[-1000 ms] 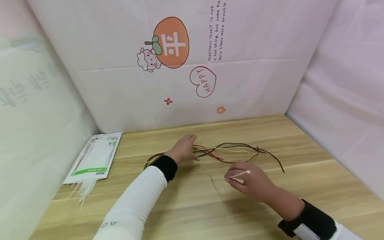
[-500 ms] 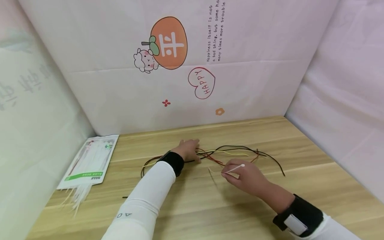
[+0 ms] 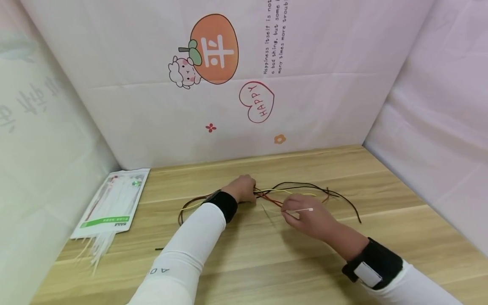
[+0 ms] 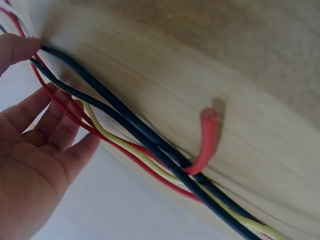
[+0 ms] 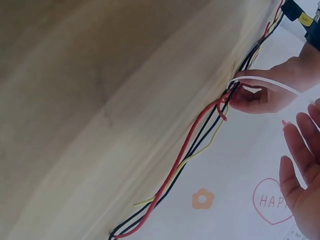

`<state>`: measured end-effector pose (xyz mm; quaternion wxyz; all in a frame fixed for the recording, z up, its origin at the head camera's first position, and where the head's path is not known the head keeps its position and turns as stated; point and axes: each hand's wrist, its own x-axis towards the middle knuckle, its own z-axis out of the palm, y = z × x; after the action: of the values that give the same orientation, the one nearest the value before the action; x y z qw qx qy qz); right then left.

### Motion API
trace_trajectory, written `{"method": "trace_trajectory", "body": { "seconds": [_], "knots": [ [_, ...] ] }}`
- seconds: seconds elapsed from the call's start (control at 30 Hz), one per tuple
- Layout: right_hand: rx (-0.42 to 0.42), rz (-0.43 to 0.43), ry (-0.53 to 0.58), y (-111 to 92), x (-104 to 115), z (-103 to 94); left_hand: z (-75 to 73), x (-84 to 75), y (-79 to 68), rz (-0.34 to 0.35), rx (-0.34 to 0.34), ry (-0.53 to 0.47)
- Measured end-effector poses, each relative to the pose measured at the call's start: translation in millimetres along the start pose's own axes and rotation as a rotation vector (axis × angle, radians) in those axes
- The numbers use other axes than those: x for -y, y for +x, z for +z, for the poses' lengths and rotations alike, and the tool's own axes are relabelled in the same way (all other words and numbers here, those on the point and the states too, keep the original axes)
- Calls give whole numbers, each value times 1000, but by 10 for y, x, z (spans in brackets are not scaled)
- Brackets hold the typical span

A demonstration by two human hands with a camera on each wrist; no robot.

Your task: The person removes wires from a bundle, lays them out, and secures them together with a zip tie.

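Red, black and yellow wires [image 4: 122, 114] run together in a loose bundle along the tabletop. My left hand [image 3: 242, 189] grips that bundle near its middle, thumb on one side and fingers on the other, as the left wrist view shows. A red wire's cut end [image 4: 208, 132] curls up away from the rest. My right hand [image 3: 310, 218], just to the right, pinches a white cable tie [image 5: 270, 81] between thumb and fingers. The tie's small square head [image 3: 310, 209] sticks out over the right hand, and its thin tail points toward the left hand.
On the left side of the wooden table [image 3: 236, 262] lies a white packet [image 3: 112, 201] with a green band. Several cable ties [image 3: 102, 245] poke out of its open end. A printed white cloth wall [image 3: 316, 106] stands behind, with cloth at both sides.
My left hand has shifted slightly right along the wires, and its spread fingers have drawn in around them. My right hand has moved left and closer to the bundle with the cable tie.
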<state>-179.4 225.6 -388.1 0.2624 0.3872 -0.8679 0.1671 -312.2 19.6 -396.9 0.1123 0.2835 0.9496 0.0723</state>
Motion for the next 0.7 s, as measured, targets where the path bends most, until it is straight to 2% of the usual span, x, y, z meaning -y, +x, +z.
{"method": "trace_trajectory", "body": {
  "seconds": [0.13, 0.47, 0.7],
  "knots": [
    [10, 1, -41, 39, -8, 13, 31, -12, 41, 5, 2, 51],
    [34, 11, -72, 156, 33, 70, 37, -57, 32, 15, -2, 92],
    [-9, -24, -152, 201, 28, 220, 60, -44, 40, 46, -20, 59]
  ]
}}
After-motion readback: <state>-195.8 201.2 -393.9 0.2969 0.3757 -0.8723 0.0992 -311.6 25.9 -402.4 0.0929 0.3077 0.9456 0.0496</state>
